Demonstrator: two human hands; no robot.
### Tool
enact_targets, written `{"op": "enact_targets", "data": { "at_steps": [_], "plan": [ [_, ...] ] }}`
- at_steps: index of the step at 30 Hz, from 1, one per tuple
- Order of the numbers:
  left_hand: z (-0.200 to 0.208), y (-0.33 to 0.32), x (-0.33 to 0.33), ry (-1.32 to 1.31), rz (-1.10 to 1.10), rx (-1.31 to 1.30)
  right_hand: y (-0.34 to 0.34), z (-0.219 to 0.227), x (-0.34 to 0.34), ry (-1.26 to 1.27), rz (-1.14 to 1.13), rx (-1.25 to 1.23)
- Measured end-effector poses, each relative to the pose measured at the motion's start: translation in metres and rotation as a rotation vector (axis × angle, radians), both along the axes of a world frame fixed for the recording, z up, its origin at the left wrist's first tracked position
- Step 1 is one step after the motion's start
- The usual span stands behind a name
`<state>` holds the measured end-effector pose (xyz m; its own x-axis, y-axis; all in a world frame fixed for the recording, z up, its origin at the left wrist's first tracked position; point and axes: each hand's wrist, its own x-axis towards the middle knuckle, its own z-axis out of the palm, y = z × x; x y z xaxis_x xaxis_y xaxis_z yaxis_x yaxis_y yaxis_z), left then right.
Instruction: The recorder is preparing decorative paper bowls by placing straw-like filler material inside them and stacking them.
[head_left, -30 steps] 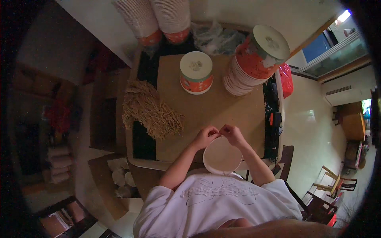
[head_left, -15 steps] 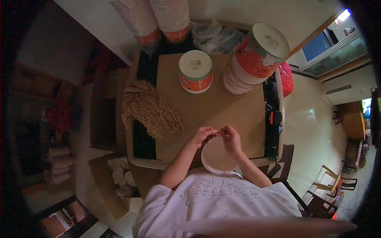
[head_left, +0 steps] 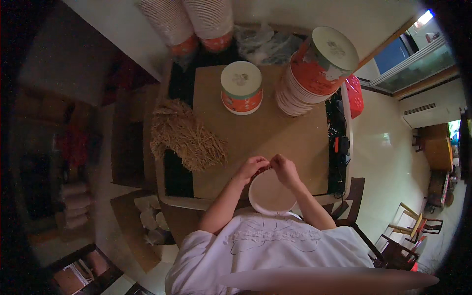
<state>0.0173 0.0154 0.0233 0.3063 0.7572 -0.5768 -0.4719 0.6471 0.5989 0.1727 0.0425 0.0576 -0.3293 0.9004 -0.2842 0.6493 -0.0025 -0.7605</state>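
Note:
A paper bucket [head_left: 273, 194] with a pale inside rests against my lap at the table's near edge, its mouth turned up. My left hand [head_left: 253, 167] is closed on its far rim, with a reddish patch of its outside showing by the fingers. Right beside it, my right hand [head_left: 283, 168] pinches at the same rim; whatever lies between these fingertips is too small to make out. To the left lies a tangled bundle of tan twisted cords [head_left: 184, 135]. Beyond my hands, an orange-and-green paper bucket [head_left: 241, 91] stands upside down on the brown cardboard sheet [head_left: 260, 132].
A tall stack of upturned paper buckets [head_left: 322, 69] stands at the far right. Two wrapped bucket stacks [head_left: 209, 22] and crumpled clear plastic [head_left: 268, 44] are at the back. A black device with an orange part [head_left: 341, 145] lies by the right edge. An open carton [head_left: 142, 221] sits lower left.
My right hand has shifted slightly left and up along the far rim, its fingers curled tighter. The left hand and the bucket stay nearly in place.

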Motion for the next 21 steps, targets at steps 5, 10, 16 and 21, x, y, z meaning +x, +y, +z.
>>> {"op": "enact_targets", "data": {
  "at_steps": [5, 10, 16, 21],
  "plan": [
    [0.002, -0.003, -0.005, 0.09, -0.059, 0.04, -0.001, 0.0, 0.001, 0.016, 0.004, -0.018],
    [0.005, -0.001, -0.005, 0.138, -0.149, 0.142, 0.002, -0.008, 0.005, 0.049, 0.057, 0.0],
    [-0.011, 0.0, -0.01, -0.009, -0.109, -0.028, -0.001, 0.0, 0.002, 0.066, 0.01, 0.112],
    [-0.014, 0.0, -0.009, -0.081, -0.047, -0.077, -0.011, -0.004, -0.003, 0.06, -0.034, 0.301]
  ]
}}
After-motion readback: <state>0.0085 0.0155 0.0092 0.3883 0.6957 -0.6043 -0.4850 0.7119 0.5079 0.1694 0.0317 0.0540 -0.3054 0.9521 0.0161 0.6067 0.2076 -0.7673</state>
